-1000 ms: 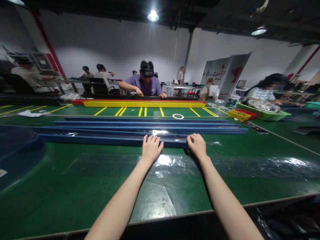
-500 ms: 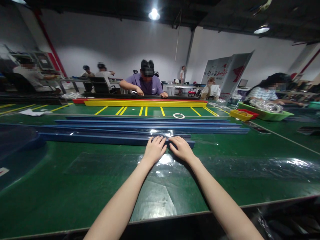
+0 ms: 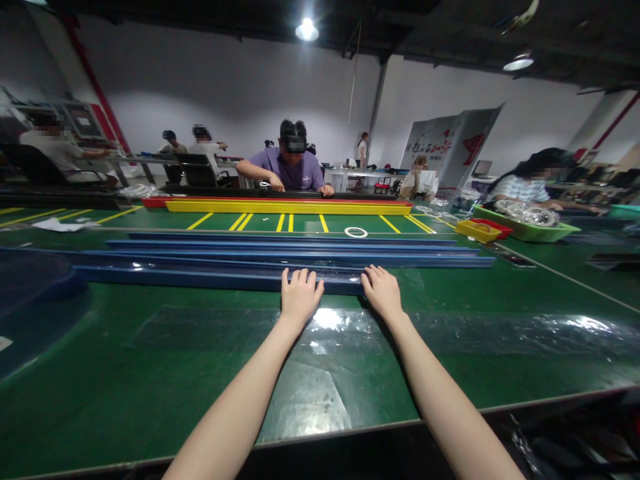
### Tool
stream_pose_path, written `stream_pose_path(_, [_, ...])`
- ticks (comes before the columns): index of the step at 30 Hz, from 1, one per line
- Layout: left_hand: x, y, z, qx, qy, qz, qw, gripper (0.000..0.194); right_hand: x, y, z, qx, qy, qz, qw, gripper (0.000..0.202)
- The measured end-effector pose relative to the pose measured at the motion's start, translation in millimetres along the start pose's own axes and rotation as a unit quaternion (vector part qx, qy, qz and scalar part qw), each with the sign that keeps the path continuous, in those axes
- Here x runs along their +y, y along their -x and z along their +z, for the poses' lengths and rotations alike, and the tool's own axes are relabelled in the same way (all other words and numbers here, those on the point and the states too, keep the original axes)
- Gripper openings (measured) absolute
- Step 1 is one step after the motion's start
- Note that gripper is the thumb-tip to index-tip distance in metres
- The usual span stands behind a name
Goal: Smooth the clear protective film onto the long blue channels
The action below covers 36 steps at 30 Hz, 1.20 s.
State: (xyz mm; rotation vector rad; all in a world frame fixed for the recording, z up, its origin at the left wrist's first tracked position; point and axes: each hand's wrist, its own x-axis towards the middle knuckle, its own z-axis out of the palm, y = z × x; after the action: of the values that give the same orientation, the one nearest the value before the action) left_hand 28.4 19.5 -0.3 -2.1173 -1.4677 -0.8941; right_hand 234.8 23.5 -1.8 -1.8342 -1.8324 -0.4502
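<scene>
A long blue channel bar (image 3: 190,279) lies crosswise on the green table (image 3: 165,413). My left hand (image 3: 301,293) rests on its near edge, right of the bar's middle, fingers apart and reaching over the top. Over the bar's right end lies my right hand (image 3: 382,288), its fingers slightly spread and covering that end. Neither hand is closed round anything. Behind this bar are more blue bars (image 3: 425,259), roughly parallel. A clear plastic film strip (image 3: 200,330) lies flat in front of the bar and passes beneath my forearms.
Yellow bar (image 3: 290,207) and a red one lie across the table, before a person in purple (image 3: 287,167). A white ring (image 3: 355,232) lies nearer. Yellow tray (image 3: 477,231) and green basket (image 3: 545,233) stand at right, near another person. Blue curved sheet (image 3: 35,300) is at left.
My hands have moved apart along the blue bar: the left one slightly to the left, the right one to the right, onto the bar's end.
</scene>
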Motion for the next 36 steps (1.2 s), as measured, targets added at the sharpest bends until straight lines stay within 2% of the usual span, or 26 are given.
stream_pose_path(4, [4.6, 0.7, 2.1, -0.010, 0.035, 0.043, 0.998, 0.034, -14.4, 4.3, 8.8, -0.048, 0.027, -0.066, 0.996, 0.049])
stream_pose_path(8, [5.9, 2.2, 4.8, -0.058, 0.053, 0.074, 0.994, 0.040, -24.7, 5.3, 6.4, -0.073, 0.020, -0.117, 0.990, 0.051])
stream_pose_path(14, [1.3, 2.3, 4.0, -0.112, 0.040, 0.034, 0.992, 0.041, -16.2, 0.6, -1.6, -0.075, 0.023, -0.059, 0.995, 0.048])
stream_pose_path(18, [-0.7, -0.2, 3.1, -0.102, 0.052, 0.025, 0.993, 0.038, -2.5, -1.6, -4.0, -0.061, 0.022, -0.004, 0.998, 0.045])
stream_pose_path(21, [-4.5, -1.3, 4.0, -0.081, 0.061, 0.015, 0.995, 0.036, 1.6, -1.1, -3.7, -0.058, 0.017, 0.007, 0.998, 0.045])
stream_pose_path(25, [-12.5, -1.4, 4.0, -0.048, 0.051, -0.014, 0.997, 0.034, -5.7, 1.8, -0.1, -0.062, 0.016, -0.032, 0.997, 0.047])
stream_pose_path(30, [-18.1, -1.2, 1.5, -0.032, 0.024, -0.041, 0.998, 0.034, -17.8, 5.0, 4.4, -0.075, 0.024, -0.085, 0.993, 0.053])
stream_pose_path(33, [-17.4, -0.8, 1.3, -0.038, 0.037, -0.007, 0.999, 0.034, -19.3, 6.0, 5.0, -0.079, 0.020, -0.102, 0.991, 0.055])
stream_pose_path(36, [-15.0, 0.2, 2.1, -0.072, 0.060, 0.073, 0.993, 0.035, -15.4, 3.3, -0.1, -0.083, -0.009, -0.123, 0.989, 0.053])
